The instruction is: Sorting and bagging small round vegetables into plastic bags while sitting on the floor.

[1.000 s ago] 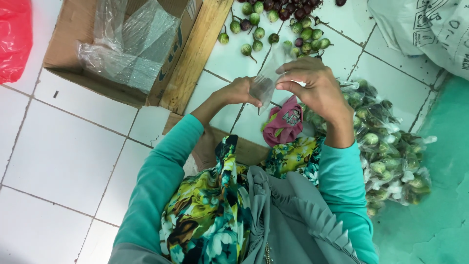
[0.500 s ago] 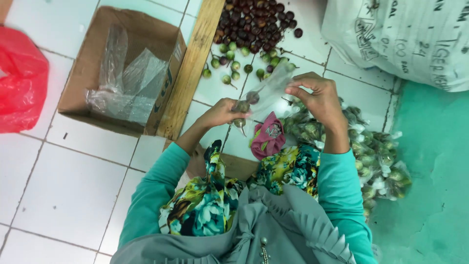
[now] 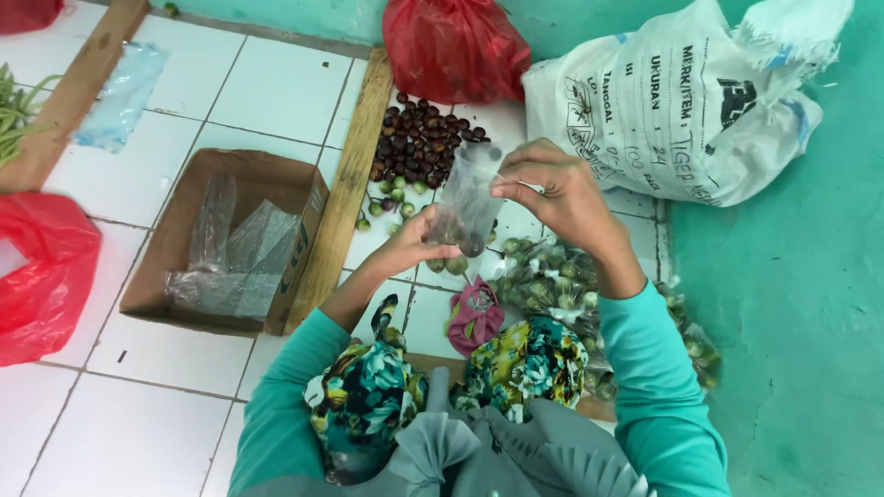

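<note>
You're over a white tiled floor (image 3: 138,368), w/ a green painted strip (image 3: 792,322) on the right. On the tiles: open cardboard box (image 3: 175,239) holding clear plastic bags (image 3: 235,262), a wooden plank (image 3: 345,193) just beside it, a 2nd plank (image 3: 78,92) top left. Pile of dark round fruit (image 3: 419,143) past the plank, small green ones (image 3: 387,198) scattered next to it. Red bags: one top centre (image 3: 456,46), one at left edge (image 3: 41,285). White woven sack (image 3: 681,110) top right. Filled clear packets (image 3: 552,281) heaped near the green strip; a pink cloth (image 3: 474,317) beside them.
</note>
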